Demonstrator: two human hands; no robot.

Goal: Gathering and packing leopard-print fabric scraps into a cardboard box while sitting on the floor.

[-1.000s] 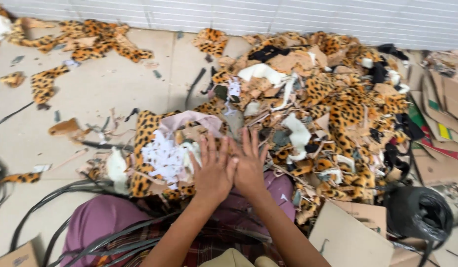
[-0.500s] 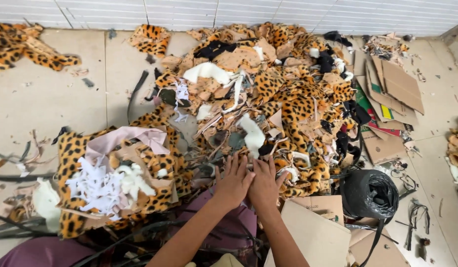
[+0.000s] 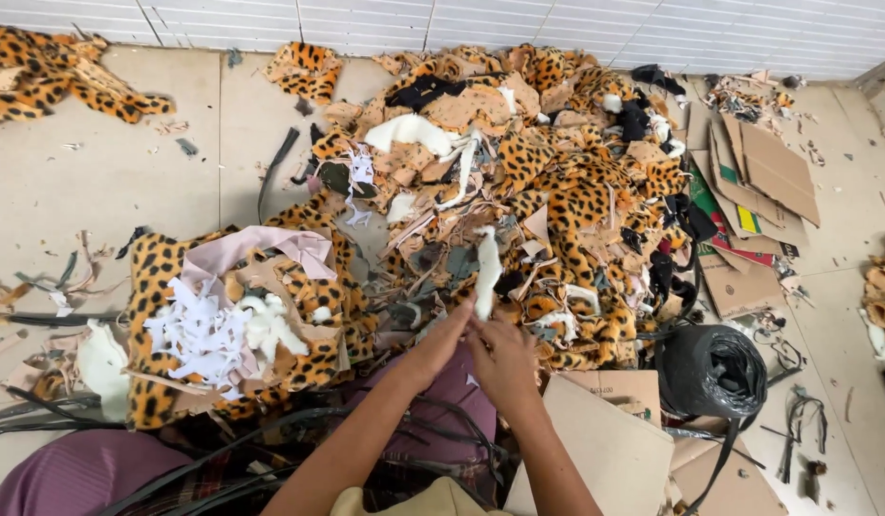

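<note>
Holding a white fabric strip (image 3: 486, 272) in both hands, beside black bag (image 3: 714, 368).

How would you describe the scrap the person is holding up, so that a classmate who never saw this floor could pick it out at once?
Start at the big heap of leopard-print fabric scraps spread over the tiled floor, then come down to its near edge, where the left hand and right hand meet. Rising from the fingers is a narrow white fleecy strip, held upright. It is plain white and stands on end, while the scraps around it are spotted and lie flat.
</note>
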